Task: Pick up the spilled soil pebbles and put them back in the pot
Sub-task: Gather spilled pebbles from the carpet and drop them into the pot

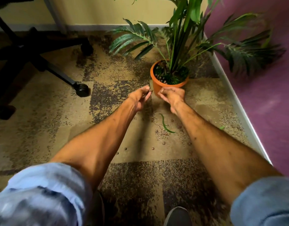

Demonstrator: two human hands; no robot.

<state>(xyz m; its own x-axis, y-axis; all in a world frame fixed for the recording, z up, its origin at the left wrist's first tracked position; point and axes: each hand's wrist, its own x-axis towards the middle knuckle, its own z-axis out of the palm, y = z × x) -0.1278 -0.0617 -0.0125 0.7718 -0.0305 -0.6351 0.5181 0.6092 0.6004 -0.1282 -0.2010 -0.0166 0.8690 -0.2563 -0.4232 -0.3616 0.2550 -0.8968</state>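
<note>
An orange plastic pot (156, 86) with a green palm plant (181, 46) stands on the patterned carpet near the corner. Several small brown soil pebbles (163, 133) lie scattered on the carpet between my forearms. My left hand (139, 97) is just left of the pot's front wall, thumb and fingers pinched on a small dark pebble. Against the pot's front wall, just below the rim, my right hand (172, 95) has its fingers curled shut; what is inside them is hidden.
A fallen green leaf (165, 124) lies among the pebbles. An office chair base with a black caster (82, 89) stands to the left. A purple wall with white skirting (238, 103) runs close along the right. My shoe (178, 216) is at the bottom.
</note>
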